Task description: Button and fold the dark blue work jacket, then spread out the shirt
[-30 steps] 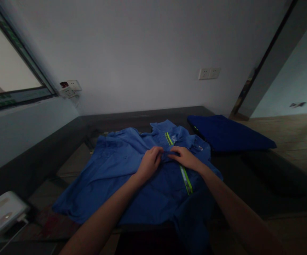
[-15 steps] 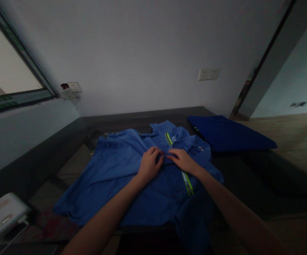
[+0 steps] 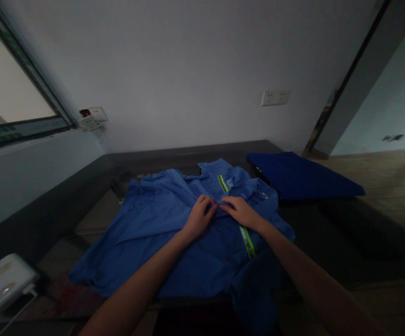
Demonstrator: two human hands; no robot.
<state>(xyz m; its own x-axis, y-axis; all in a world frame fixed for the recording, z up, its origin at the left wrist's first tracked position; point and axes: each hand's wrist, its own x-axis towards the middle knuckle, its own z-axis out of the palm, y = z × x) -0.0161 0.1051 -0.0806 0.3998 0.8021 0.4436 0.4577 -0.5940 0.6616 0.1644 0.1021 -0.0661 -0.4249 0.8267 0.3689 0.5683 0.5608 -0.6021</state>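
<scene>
A blue work shirt point(image 3: 146, 233) with yellow-green reflective strips lies spread on a dark table, its collar towards the right. Over the middle of its front, my left hand point(image 3: 201, 214) pinches the shirt's front edge between thumb and fingers. My right hand point(image 3: 240, 212) grips the same edge just to the right, with the fingertips of both hands nearly meeting. Whatever small part sits between the fingertips, such as a button, is too dim to make out. One sleeve point(image 3: 254, 289) hangs over the near edge of the table.
A folded dark-blue cloth item point(image 3: 303, 177) rests at the table's right rear. A white box-shaped device point(image 3: 6, 284) with a cable stands at the near left. Wall sockets point(image 3: 275, 98) are set in the wall behind the dark table point(image 3: 328, 242).
The fingertips of both hands have shifted slightly along the shirt's front edge, the left fingers drawing a bit nearer the right. The shirt lies almost as before.
</scene>
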